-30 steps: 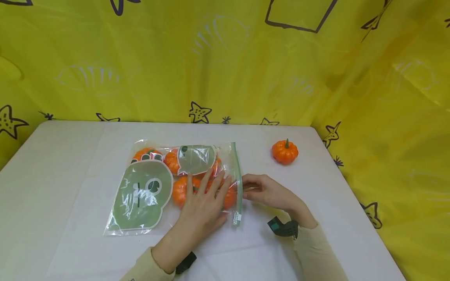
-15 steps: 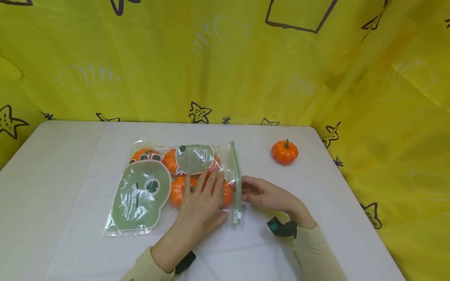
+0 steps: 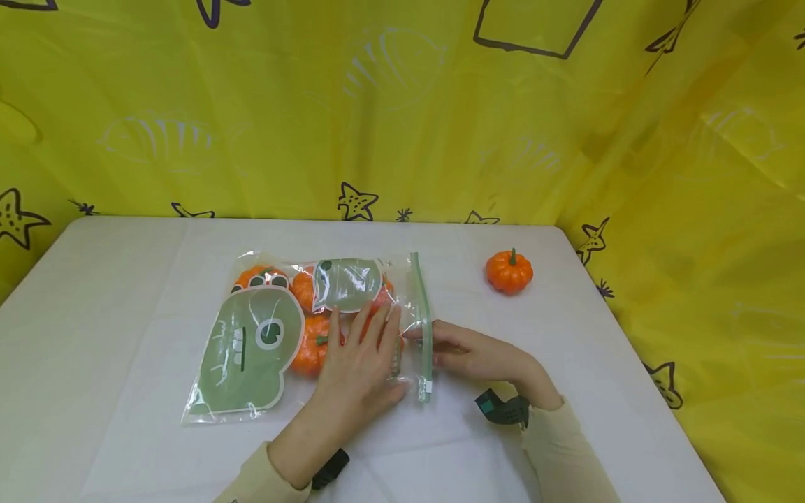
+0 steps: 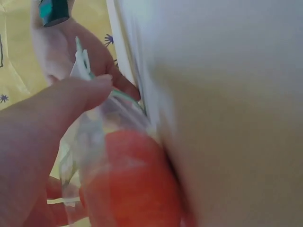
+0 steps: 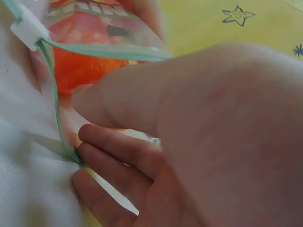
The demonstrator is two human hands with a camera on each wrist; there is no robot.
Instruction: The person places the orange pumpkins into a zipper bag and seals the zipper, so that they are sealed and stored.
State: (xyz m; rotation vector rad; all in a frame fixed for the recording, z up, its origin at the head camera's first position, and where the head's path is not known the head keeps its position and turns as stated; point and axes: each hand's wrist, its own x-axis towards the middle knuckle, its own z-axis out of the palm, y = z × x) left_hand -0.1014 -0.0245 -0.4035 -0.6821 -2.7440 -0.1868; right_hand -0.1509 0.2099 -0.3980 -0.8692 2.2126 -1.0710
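A clear slider bag printed with green monster faces lies flat on the table, its green-edged mouth facing right. Several small orange toy pumpkins are inside it. My left hand rests on the bag with its fingers spread over the near pumpkins, partly hiding them. At the mouth is my right hand, its fingertips reaching into the opening. The right wrist view shows it parted, with the thumb by an orange pumpkin and the other fingers loosely extended below. The white slider sits at one end.
A single orange toy pumpkin stands on the white table at the back right, beyond my right hand. A yellow patterned curtain hangs behind the table and along its right side.
My right fingers have moved slightly left, further into the bag's mouth. The near pumpkins inside have shifted left. My left hand stays on the bag, and the lone pumpkin has not moved.
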